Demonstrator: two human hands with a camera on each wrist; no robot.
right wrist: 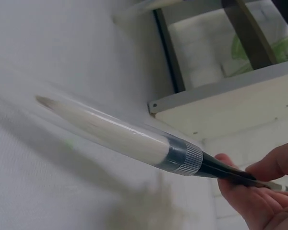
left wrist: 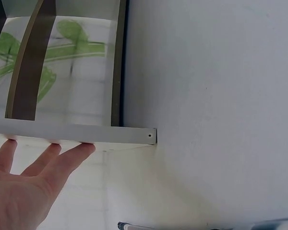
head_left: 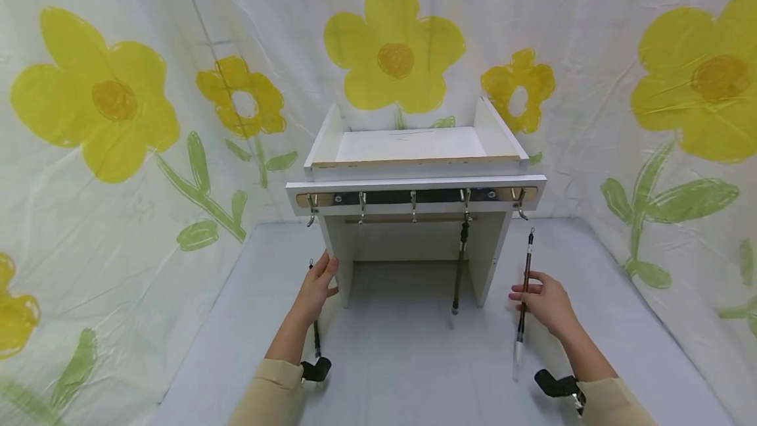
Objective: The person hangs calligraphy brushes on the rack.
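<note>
The right hand (head_left: 547, 304) pinches a brush (head_left: 524, 294) by the middle of its shaft, fingers curled round it, so this grip is closed on the brush; the brush stands nearly upright just to the right of the white rack (head_left: 414, 183), its loop end up near the rightmost hook (head_left: 520, 206) and its capped tip (right wrist: 110, 132) pointing down toward the bench (head_left: 414, 360). The left hand (head_left: 316, 284) lies flat, fingers straight, against the rack's left side panel (left wrist: 72, 134), holding nothing; this grip is open and only steadies. A second brush (head_left: 460, 268) already hangs from a hook (head_left: 466, 201) on the rail; a third (head_left: 315, 327) lies on the bench, partly hidden by the left forearm.

What could go wrong, as I judge it: the loop at the top of the held brush is small and too blurred to read; raised toward a hook from a mid-shaft hold, it could miss the hook and the brush would drop when released; the clear cap on the tip looks loose-fitting, and a knock against the rack's leg might slide it off. The rack seems light; a push from the right hand at rail height might tip or shift it, since the left hand presses it only from one side; that would set the hanging brush swinging, perhaps off its hook. The left forearm could also roll the brush lying beneath it.
</note>
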